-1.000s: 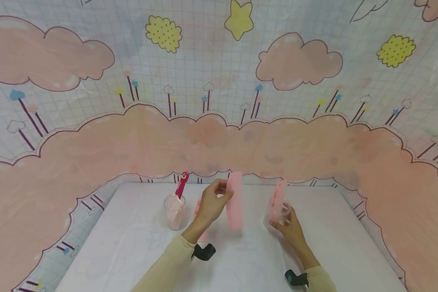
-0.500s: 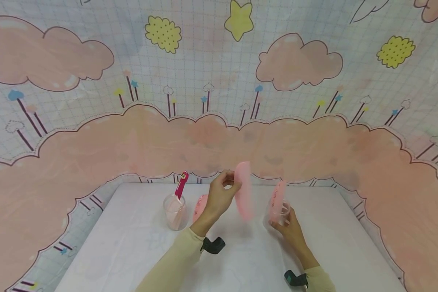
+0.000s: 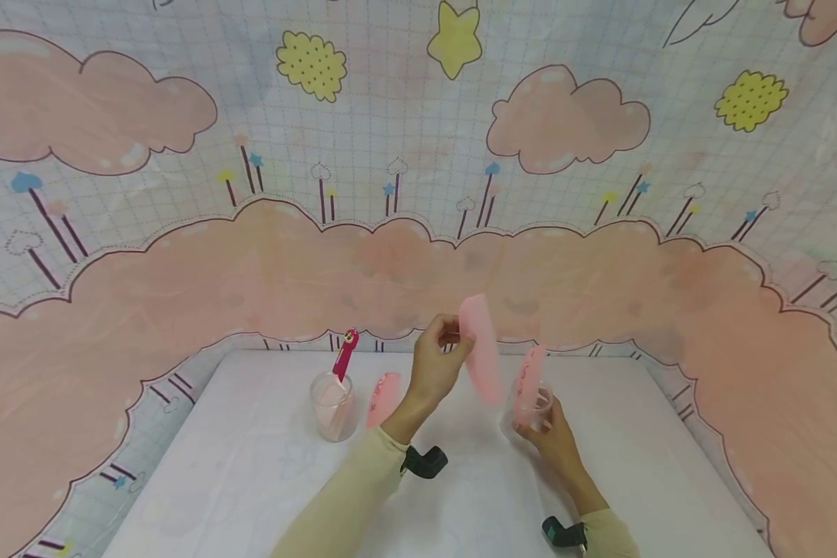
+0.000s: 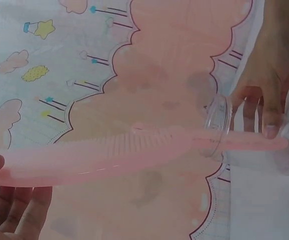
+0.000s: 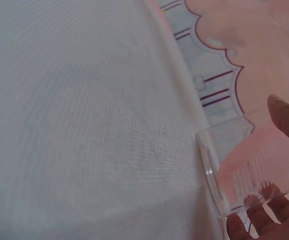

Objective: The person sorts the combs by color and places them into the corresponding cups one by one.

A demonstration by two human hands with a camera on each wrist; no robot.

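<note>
My left hand (image 3: 435, 368) pinches a pale pink comb (image 3: 481, 353) by its edge, up above the table and tilted. In the left wrist view the comb's teeth (image 4: 127, 145) face up, and its far end overlaps the cup's mouth. With curled fingers and thumb my right hand (image 3: 556, 434) holds a clear cup (image 5: 227, 137) near the table surface. Inside that cup stands another pink comb (image 3: 528, 384) with red markings, its upper part sticking out above the rim. Through the cup wall its teeth show in the right wrist view.
Left on the white table (image 3: 216, 457) stands a second clear cup (image 3: 331, 415) containing a red-handled item (image 3: 345, 355) with a yellow-and-black decorated top. A pink comb with red markings (image 3: 384, 399) is beside it, partly behind the left forearm. A patterned cloth backdrop (image 3: 418, 271) rises behind.
My left hand has carried its comb rightward and up, towards the cup in my right hand, and the comb has tilted. The comb beside the left cup shows more fully. My right hand stays put.
</note>
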